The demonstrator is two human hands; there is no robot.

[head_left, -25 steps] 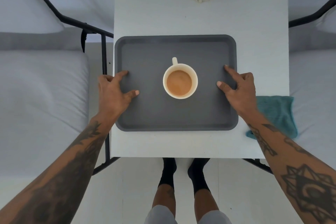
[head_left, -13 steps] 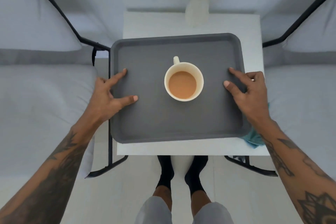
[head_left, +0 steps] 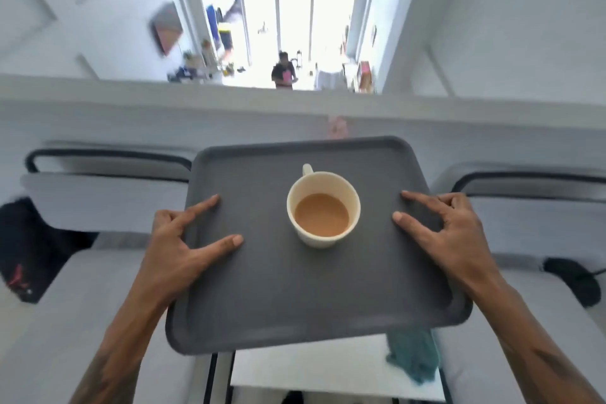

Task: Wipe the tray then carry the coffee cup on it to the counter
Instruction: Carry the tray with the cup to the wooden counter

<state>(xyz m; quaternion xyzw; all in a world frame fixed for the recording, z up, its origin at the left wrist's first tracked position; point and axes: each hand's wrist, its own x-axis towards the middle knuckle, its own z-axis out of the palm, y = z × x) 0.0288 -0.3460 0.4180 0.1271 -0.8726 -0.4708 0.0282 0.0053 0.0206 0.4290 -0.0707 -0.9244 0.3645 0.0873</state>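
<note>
Left hand [head_left: 178, 248] and right hand [head_left: 442, 236] clamp opposite short edges of the tray [head_left: 295, 315]; cup [head_left: 323, 208] stands mid-frame between them, nearer neither.

I see the grey tray [head_left: 314, 292] gripped at both side edges, my left hand [head_left: 177, 249] and right hand [head_left: 442, 239] with thumbs on top. The coffee cup [head_left: 323, 207] stands upright mid-tray, above the white table [head_left: 311, 367] and teal cloth [head_left: 414, 357].
</note>
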